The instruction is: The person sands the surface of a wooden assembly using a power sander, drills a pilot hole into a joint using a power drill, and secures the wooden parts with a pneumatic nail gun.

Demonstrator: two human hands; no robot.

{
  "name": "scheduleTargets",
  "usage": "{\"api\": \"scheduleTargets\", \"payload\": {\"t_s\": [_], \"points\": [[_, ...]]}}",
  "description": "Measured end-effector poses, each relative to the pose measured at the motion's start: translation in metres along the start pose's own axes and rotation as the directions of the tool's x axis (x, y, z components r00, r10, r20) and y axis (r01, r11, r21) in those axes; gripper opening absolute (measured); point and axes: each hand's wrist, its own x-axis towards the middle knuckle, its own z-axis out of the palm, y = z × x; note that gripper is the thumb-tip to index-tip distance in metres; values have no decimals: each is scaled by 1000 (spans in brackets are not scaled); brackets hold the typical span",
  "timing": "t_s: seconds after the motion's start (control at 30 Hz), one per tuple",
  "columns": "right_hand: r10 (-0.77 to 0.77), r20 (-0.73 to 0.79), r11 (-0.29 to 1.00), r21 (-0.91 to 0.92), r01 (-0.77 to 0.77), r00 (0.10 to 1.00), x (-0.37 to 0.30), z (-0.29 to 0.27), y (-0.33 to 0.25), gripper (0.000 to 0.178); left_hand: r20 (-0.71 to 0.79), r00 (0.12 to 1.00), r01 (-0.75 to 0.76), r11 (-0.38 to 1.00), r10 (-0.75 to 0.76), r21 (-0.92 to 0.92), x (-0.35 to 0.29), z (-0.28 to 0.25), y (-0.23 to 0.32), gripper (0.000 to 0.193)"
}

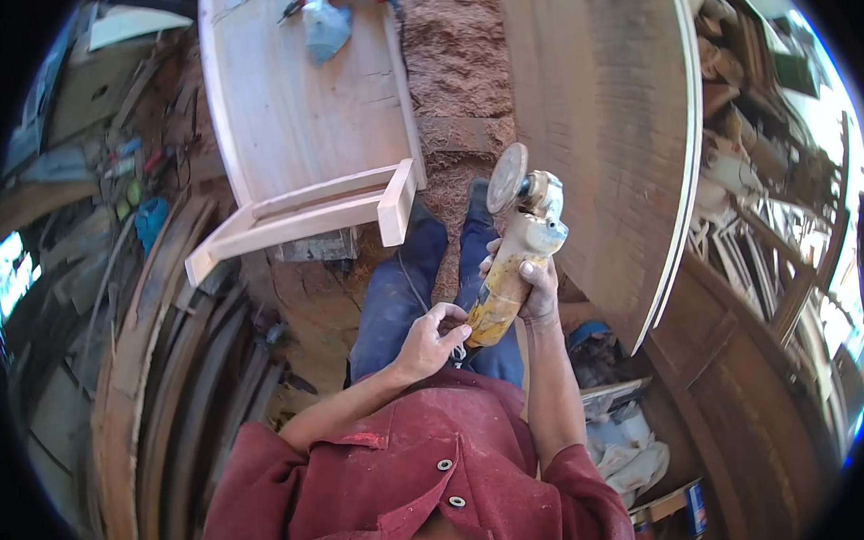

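Note:
My right hand (539, 290) is wrapped around the yellow, worn body of an angle grinder (501, 291), held up in front of my lap. Its round disc (508, 179) faces up and to the left at the far end, beside a scuffed metal head. My left hand (434, 341) is at the grinder's rear end, with thumb and bent fingers closed against the casing. A thin cord (459, 355) hangs by that end. What exactly the left fingertips press on is too small to make out.
A pale wooden frame with a panel (303, 122) lies ahead to the left, with a red power tool and a bluish cloth (326, 28) on it. A large wooden board (603, 121) leans at right. Curved timber (122, 395) is stacked at left; sawdust (455, 60) covers the floor.

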Motion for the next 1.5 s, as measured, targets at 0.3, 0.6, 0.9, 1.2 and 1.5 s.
{"api": "scheduleTargets", "payload": {"t_s": [0.3,0.6,0.9,1.2,1.5], "points": [[-110,-17,984,-145,106,994,16,16,-48,68,88,962,236,622,-259,-747,17,52,7,35],[-59,27,955,-289,64,998,40,16,-77,64,44,960,133,315,-277,-940,35,96,24,36],[-126,-40,990,-65,124,991,55,-23,-50,54,-167,958,-57,416,-235,-908,41,94,6,27],[16,-81,995,-92,-24,997,44,-61,-9,60,-340,916,53,905,-212,-423,13,74,-26,18],[285,81,958,-71,-279,955,55,-100,85,69,-138,620,7,170,772,985,32,-153,64,65]]}}
